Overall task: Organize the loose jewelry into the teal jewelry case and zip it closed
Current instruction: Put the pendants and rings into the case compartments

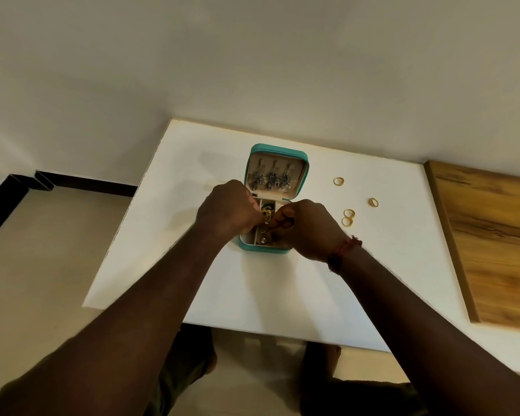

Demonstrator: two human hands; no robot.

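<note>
- A plain pale wall [252,55] is filling the top of the view, with beige floor [42,265] showing to the left.
- A smooth white worktop [282,289] is sitting against that wall, and a wood-grain board [493,241] is lying along its right side.
- The teal jewelry case [275,156], a rounded rectangle with a cream lining, is lying open mid-worktop, dark earrings [272,179] hanging in its raised lid.
- The left hand [227,210] is curling over the case's left edge; its grip is hidden, so I cannot tell what it holds.
- The right hand [308,228], red thread bracelet [344,250] at the wrist, is pinching its fingers together over the tray, touching gold jewelry [266,213].
- Four gold rings [348,217] are lying loose to the right of the case.
</note>
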